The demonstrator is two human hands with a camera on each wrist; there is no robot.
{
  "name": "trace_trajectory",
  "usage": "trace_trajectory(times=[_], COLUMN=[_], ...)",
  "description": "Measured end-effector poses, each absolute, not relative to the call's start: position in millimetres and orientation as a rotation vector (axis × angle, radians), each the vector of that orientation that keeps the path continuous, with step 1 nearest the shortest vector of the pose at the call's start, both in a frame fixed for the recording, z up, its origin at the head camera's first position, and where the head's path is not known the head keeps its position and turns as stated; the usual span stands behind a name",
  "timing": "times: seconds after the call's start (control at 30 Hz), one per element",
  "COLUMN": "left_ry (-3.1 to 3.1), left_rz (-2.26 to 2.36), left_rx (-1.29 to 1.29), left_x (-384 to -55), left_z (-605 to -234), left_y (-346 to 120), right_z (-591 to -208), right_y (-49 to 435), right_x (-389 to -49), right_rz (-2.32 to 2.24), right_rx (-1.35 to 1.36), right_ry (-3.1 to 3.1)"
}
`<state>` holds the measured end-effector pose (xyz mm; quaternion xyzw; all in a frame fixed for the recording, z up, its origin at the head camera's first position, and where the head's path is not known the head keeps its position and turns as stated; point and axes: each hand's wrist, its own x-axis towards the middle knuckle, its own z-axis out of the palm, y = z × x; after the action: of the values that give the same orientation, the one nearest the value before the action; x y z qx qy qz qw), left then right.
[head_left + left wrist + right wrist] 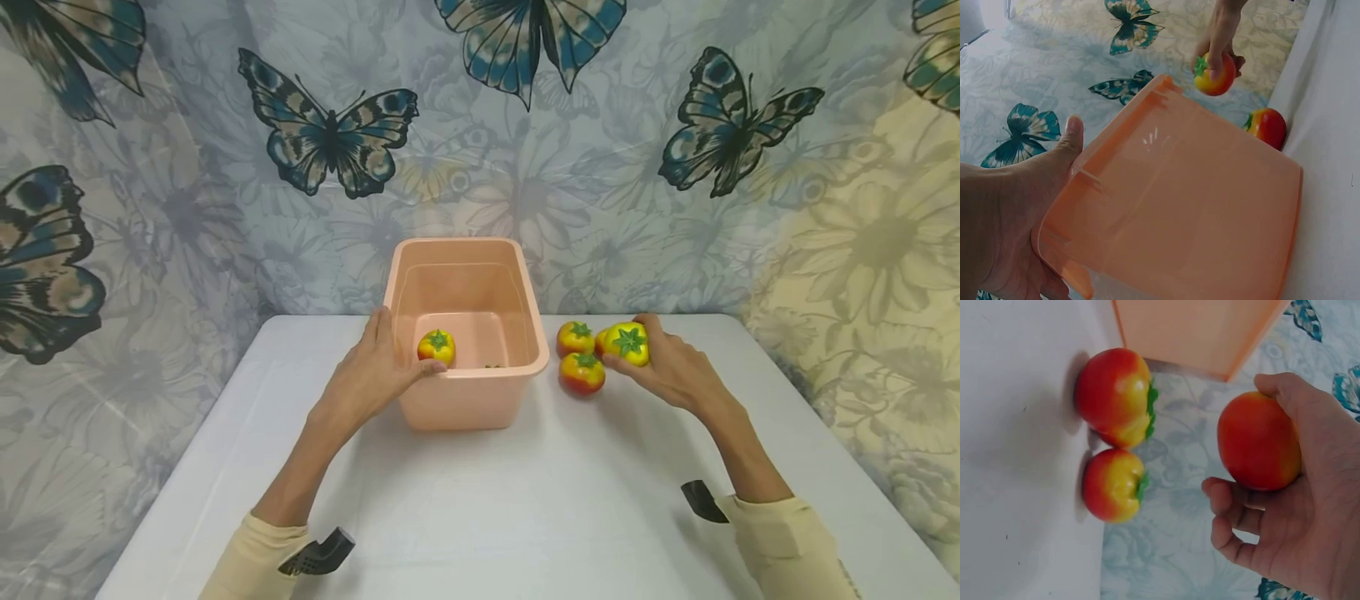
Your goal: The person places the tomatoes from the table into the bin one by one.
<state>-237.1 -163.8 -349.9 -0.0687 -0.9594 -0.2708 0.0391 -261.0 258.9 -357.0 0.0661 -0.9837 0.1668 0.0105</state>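
My left hand (375, 362) grips the near left rim of a peach plastic tub (468, 404), thumb over the edge and fingers along the outside. Inside the tub, a red-and-yellow tomato (437, 347) with a green leafy top shows; a bit of green peeks above the near rim, the rest hidden. To the right of the tub my right hand (675, 362) holds another tomato (1257, 440) between thumb and fingers, raised above the table in the right wrist view. Close by on the table sit a tomato (575, 339), a nearer tomato (581, 373) and one partly hidden behind the held one.
The white table (480, 517) ends at a wall hung with butterfly-patterned cloth (330, 250). The tub stands near the table's back edge. A black strap piece (318, 554) sits at the left cuff, another black piece (705, 502) at the right.
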Motion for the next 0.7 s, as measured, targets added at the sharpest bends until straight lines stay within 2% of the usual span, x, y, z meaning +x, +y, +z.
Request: trace_trajectory(times=[0.7], left_ry=[-2.942], left_rz=[-0.839], left_rx=[-0.211], left_x=[-237.7], left_z=[-349.2], left_y=[-162.7], right_z=[-349.1], right_y=[243.6], right_x=[-267.9], right_rz=[0.727], right_rx=[0.249], right_ry=[-3.041])
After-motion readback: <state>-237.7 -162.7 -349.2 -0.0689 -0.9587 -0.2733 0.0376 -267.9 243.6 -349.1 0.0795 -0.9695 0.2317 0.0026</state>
